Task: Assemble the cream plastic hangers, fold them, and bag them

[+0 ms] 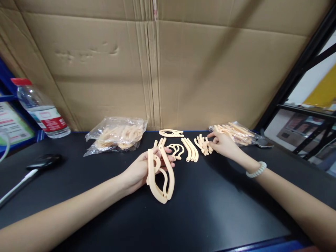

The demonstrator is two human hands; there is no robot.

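My left hand is closed round a beige plastic folding hanger, its two long arms meeting at the lower end and a curved piece between them. At the right, my right hand has its thumb and fingertips pinched at the edge of a pile of small beige plastic pieces; what lies between them is too small to make out. Left of that pile are several long curved hanger arms side by side. Some curved hook pieces lie partly hidden behind my left hand.
Another beige hanger lies at the back by the cardboard wall. Clear bags of beige parts stand left and right. At left are a water bottle and a black mouse-like device with a white cable.
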